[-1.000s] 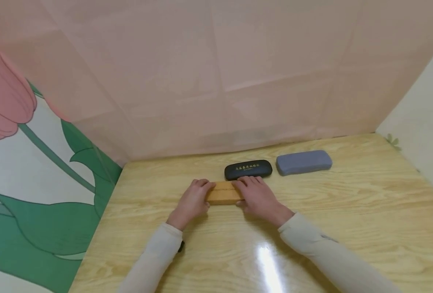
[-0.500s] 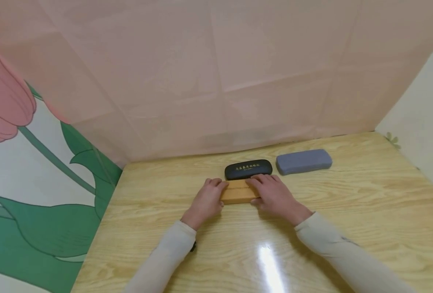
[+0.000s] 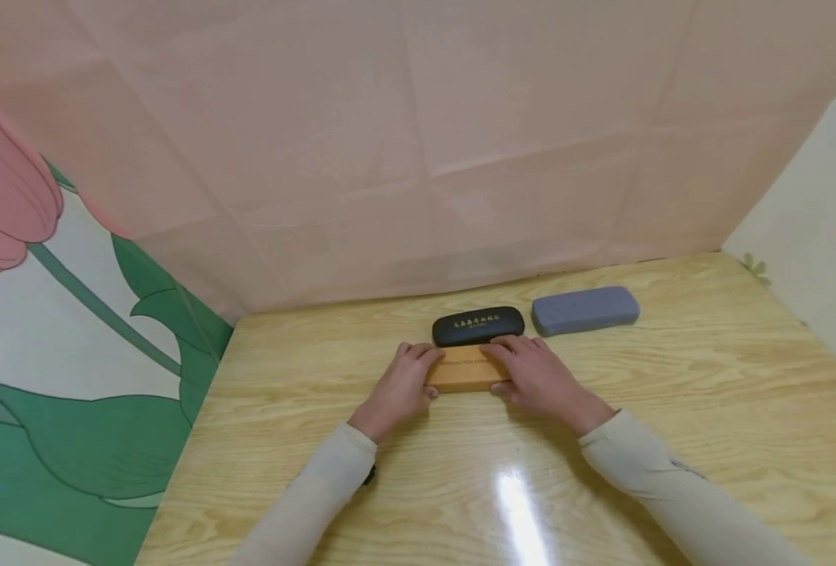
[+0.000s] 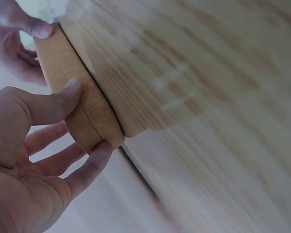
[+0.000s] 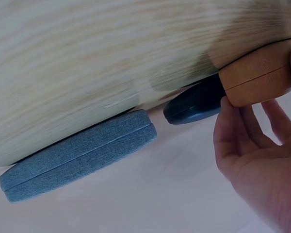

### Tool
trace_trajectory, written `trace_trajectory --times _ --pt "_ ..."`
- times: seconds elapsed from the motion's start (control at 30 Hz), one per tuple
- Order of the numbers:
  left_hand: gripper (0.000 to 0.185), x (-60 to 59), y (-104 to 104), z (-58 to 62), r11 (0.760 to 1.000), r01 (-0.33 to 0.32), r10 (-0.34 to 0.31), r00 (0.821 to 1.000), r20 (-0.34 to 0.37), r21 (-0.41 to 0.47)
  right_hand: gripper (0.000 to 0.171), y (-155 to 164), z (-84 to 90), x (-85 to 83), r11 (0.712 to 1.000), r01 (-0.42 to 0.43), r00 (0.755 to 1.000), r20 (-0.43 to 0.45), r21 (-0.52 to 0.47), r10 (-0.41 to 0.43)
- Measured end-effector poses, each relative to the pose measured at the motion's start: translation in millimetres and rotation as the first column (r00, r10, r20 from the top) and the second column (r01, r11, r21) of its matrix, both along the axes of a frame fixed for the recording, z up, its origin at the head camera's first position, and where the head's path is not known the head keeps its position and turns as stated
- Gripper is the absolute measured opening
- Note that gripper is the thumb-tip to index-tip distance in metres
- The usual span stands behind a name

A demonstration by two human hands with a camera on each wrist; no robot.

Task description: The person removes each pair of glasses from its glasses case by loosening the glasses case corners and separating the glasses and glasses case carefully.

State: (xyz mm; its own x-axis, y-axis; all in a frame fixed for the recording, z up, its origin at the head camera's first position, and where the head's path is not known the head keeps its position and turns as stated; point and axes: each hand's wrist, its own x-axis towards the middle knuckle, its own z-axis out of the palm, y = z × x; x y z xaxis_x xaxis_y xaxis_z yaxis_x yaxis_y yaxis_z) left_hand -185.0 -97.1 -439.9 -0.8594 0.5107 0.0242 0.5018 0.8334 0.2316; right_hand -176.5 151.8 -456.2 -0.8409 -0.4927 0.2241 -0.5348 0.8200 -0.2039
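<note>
A tan glasses case with dark lettering on its lid lies on the table, long side toward me. My left hand holds its left end; in the left wrist view the thumb is on its near side, by the seam. The right hand grips the opposite end, fingers over the top and thumb in front. Just behind sits a black glasses case with gold characters, its near edge right at the tan one. To its right rests a blue-grey fabric glasses case, untouched.
The wood-grain table meets a pink cloth backdrop close behind the cases. A panel with painted tulips borders the left side, and a pale wall the right.
Both hands have slid the tan glasses case to the right, bringing it in front of the black one. In the last half second it has barely moved. The other two cases stay put.
</note>
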Motion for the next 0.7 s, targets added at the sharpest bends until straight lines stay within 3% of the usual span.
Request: trace_trajectory --times 0.7 --pt "0.061 5.2 -2.0 1.4 1.000 0.026 -0.026 0.999 -0.019 -0.014 0.064 0.8 0.6 3.8 1.000 -0.020 1.000 -0.015 -0.005 0.020"
